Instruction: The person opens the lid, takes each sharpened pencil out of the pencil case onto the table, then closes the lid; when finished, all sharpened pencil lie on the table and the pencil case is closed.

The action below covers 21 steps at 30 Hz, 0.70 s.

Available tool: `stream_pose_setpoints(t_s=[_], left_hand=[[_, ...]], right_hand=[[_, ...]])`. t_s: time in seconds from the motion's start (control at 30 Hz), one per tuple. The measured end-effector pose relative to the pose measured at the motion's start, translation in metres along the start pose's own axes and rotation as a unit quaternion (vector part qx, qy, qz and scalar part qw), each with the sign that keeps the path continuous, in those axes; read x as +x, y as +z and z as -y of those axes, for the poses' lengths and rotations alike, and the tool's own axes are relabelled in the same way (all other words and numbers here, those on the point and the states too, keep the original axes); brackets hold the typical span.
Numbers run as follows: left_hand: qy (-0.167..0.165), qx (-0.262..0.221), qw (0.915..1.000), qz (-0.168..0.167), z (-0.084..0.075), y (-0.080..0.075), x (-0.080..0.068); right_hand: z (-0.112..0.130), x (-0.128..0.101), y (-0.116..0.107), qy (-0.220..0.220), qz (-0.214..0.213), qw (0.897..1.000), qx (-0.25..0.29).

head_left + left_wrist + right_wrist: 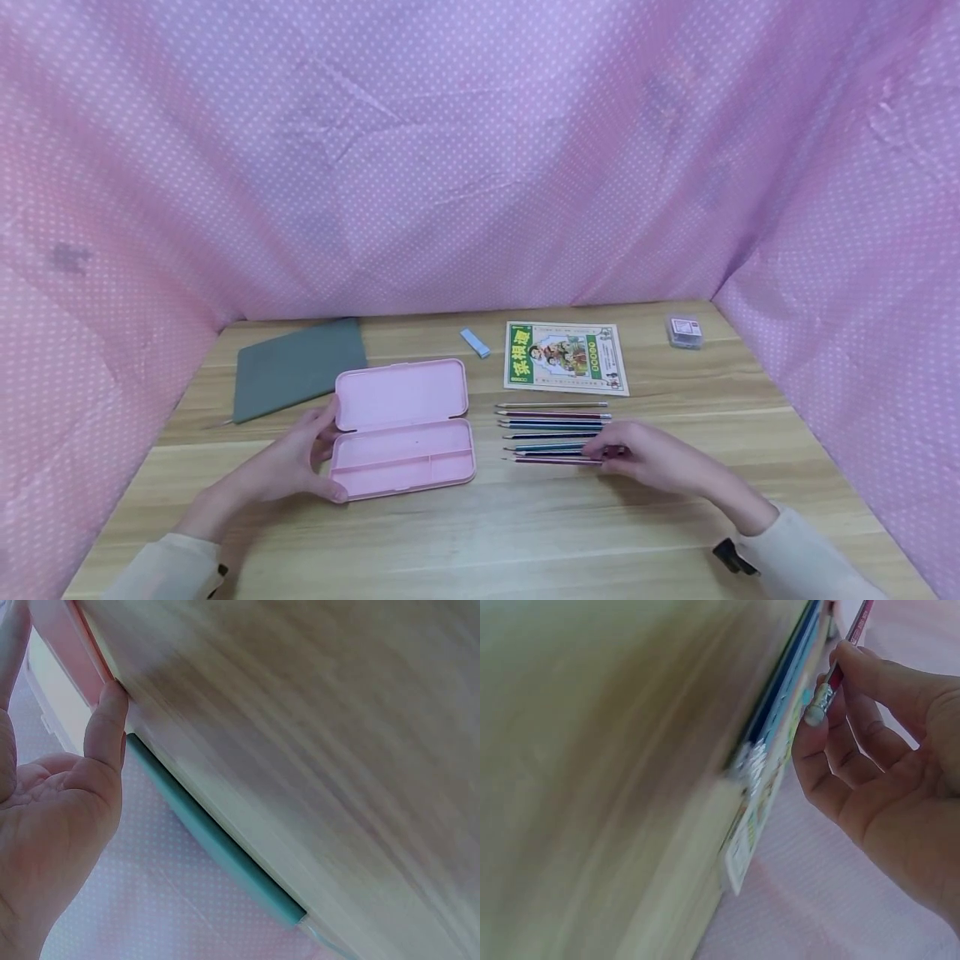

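Note:
An open pink pencil case (pixel 401 425) lies with its lid tilted back, its tray split into compartments. At its left side my left hand (pixel 292 458) holds it, the thumb at the front corner and fingers farther back; in the left wrist view a fingertip touches the edge of the case (pixel 71 649). My right hand (pixel 648 457) pinches a red pencil (pixel 832 679) close to its eraser end, between thumb and fingers. Several other pencils (pixel 551 424) lie in a rough row beside it, tips pointing left.
A grey-green notebook (pixel 296 367) lies behind the left hand. Toward the back are a light blue strip-shaped item (pixel 475 342), an illustrated booklet (pixel 566 358) and a small clear box (pixel 684 332). A pink dotted curtain (pixel 480 167) encloses the wooden table (pixel 480 550).

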<state>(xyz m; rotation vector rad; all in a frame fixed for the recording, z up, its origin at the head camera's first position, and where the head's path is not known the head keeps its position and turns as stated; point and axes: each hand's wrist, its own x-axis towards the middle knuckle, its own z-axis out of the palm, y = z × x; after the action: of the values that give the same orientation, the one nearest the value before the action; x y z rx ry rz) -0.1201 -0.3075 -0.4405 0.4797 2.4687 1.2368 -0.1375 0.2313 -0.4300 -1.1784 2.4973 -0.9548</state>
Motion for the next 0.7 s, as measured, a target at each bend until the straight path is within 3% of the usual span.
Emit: stream_pose_setpoints(t_s=[0.4,0.7], left_hand=[[0.002,-0.004,1.0,0.005,0.001,0.0,-0.001],[0.004,-0.003,1.0,0.0,0.0,0.001,-0.001]], right_hand=[[-0.025,-0.014,0.012,-0.071,-0.033,0.993,-0.093],[-0.024,-0.01,0.015,-0.064,-0.039,0.991,-0.111]])
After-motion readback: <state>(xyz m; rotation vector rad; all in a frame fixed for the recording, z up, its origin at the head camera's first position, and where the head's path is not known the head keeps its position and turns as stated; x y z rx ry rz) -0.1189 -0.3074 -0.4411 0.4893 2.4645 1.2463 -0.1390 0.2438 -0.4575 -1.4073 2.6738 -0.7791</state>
